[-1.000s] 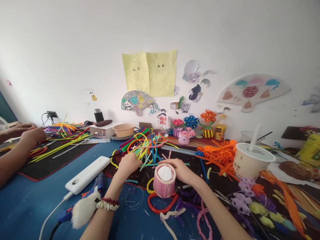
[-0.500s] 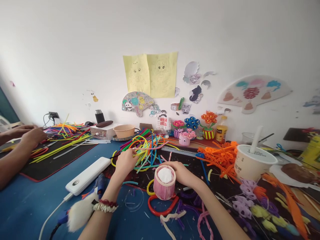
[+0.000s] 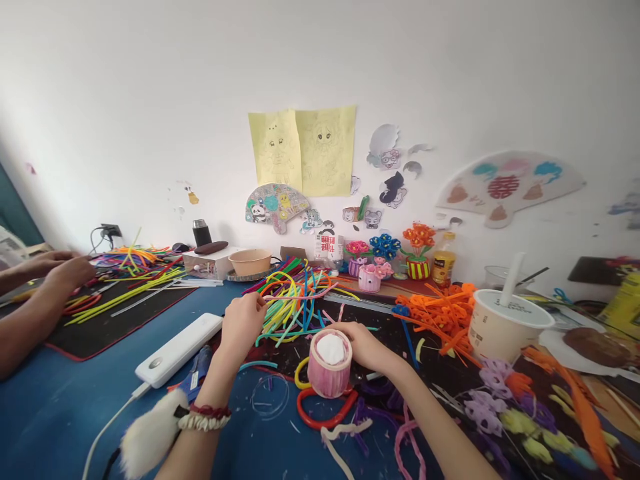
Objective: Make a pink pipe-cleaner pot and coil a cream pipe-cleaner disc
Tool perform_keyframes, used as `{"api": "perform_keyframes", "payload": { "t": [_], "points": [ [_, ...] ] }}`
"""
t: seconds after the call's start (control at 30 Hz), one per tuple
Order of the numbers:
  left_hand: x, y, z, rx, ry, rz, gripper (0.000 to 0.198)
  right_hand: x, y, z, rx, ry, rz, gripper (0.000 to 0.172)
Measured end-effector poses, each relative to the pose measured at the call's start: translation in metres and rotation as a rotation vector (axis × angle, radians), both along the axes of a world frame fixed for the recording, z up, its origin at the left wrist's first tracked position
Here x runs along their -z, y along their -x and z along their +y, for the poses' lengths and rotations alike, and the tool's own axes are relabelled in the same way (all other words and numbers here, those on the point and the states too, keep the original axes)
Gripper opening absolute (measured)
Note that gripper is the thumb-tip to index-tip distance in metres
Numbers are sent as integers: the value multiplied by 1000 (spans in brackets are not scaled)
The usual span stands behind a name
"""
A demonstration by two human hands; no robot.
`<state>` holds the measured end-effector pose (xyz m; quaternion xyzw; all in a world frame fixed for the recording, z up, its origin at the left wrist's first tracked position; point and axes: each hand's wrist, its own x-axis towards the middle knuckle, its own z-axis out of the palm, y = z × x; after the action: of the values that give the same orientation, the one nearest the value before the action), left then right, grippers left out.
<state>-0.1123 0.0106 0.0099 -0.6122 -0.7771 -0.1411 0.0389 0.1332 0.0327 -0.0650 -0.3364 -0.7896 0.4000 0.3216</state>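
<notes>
My left hand (image 3: 245, 319) is closed in a pinch, and a pink pipe cleaner (image 3: 310, 294) runs rightward from its fingertips over the pile. My right hand (image 3: 361, 345) wraps the far right side of a small pink ribbed pot (image 3: 329, 377) with white filling in its top; some of its fingers are hidden behind the pot. Just beyond the left hand spreads a heap of multicoloured pipe cleaners (image 3: 295, 310). Under and before the pot lie a red ring (image 3: 320, 421) and a yellow loop (image 3: 300, 373).
A white power bank (image 3: 179, 350) with a cable and a glue gun (image 3: 200, 373) lie left. Another person's hands (image 3: 73, 270) are at the far left. On the right are a lidded cup (image 3: 505, 333), orange pipe cleaners (image 3: 440, 317) and purple flower pieces (image 3: 485, 407). Finished flower pots (image 3: 370, 279) line the wall.
My left hand has moved a little left and toward me, drawing the pink pipe cleaner's end from the pile. The right hand and the pot have stayed nearly still.
</notes>
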Motion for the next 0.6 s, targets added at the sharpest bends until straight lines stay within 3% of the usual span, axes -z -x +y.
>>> {"api": "perform_keyframes", "payload": {
  "t": [0.27, 0.6],
  "points": [
    [19, 1, -6, 13, 234, 102, 29, -2, 0, -3, 0, 2, -12, 35],
    [6, -3, -9, 5, 54, 81, 30, 0, -1, -1, 13, 18, -49, 39]
  ]
}}
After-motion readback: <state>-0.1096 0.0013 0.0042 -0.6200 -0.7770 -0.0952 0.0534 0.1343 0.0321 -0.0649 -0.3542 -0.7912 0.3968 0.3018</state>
